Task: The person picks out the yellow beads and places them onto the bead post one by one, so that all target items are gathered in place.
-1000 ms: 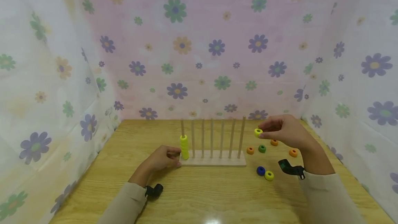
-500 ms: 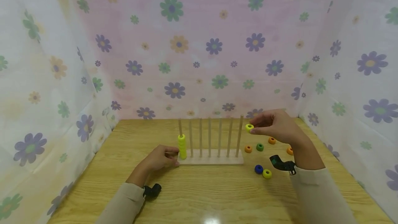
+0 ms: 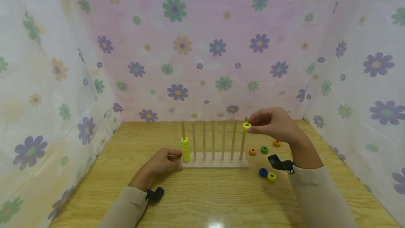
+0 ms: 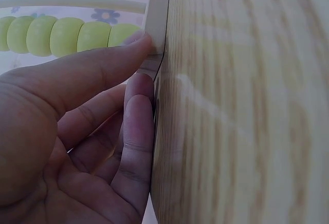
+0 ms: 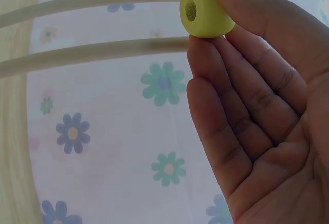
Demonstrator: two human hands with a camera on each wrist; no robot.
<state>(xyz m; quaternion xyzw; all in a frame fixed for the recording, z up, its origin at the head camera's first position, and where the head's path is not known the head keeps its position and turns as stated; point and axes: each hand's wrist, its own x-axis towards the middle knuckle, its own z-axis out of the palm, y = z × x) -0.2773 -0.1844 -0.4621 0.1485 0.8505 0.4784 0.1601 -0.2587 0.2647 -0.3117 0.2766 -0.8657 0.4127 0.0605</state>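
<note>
A wooden peg rack (image 3: 215,165) stands on the table with a row of upright pegs. Several yellow beads (image 3: 185,149) are stacked on its leftmost peg. My left hand (image 3: 162,161) holds the left end of the base; the left wrist view shows the thumb (image 4: 103,72) against the base (image 4: 158,16), beside the bead stack (image 4: 67,36). Between thumb and fingertips my right hand (image 3: 273,124) pinches a yellow bead (image 3: 247,127) close to the top of the rightmost peg. In the right wrist view that bead's (image 5: 205,11) hole faces left, with no peg through it visible.
Right of the rack lie loose beads: an orange one (image 3: 252,151), a green one (image 3: 264,149), another orange one (image 3: 276,143), a blue one (image 3: 263,172) and a yellow one (image 3: 271,177). Flowered cloth (image 3: 202,45) hangs around the wooden table (image 3: 196,200).
My right hand has carried the yellow bead left and slightly up, from beside the rack to the rightmost peg's top. The left hand keeps its place on the base.
</note>
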